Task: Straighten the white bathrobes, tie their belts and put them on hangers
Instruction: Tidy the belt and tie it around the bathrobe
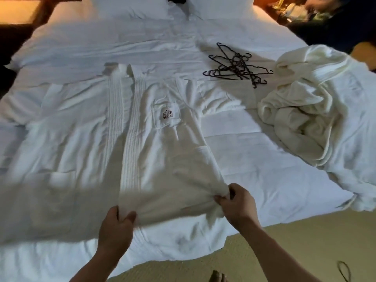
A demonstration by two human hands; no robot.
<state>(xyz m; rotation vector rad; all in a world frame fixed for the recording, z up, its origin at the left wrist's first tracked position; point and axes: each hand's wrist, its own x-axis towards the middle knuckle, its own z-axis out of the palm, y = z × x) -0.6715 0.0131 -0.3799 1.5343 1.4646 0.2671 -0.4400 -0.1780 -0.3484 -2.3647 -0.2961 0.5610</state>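
Observation:
A white bathrobe (142, 129) lies spread front-up on the bed (254, 159), collar towards the pillows, a dark round logo on its chest pocket. My left hand (116, 226) grips the robe's lower front hem beside the ribbed lapel band. My right hand (237, 202) pinches a bunched corner of the same hem further right, lifted slightly off the bed. A crumpled heap of more white bathrobes (317, 119) sits on the right side of the bed. Several black hangers (238, 66) lie tangled behind the robe. No belt is plainly visible.
Two white pillows (142, 7) stand at the head of the bed. Beige carpet (284, 251) runs along the near edge, with a dark cord (343, 271) at bottom right and a foot just below. Another person's dark sleeve (335, 27) shows at top right.

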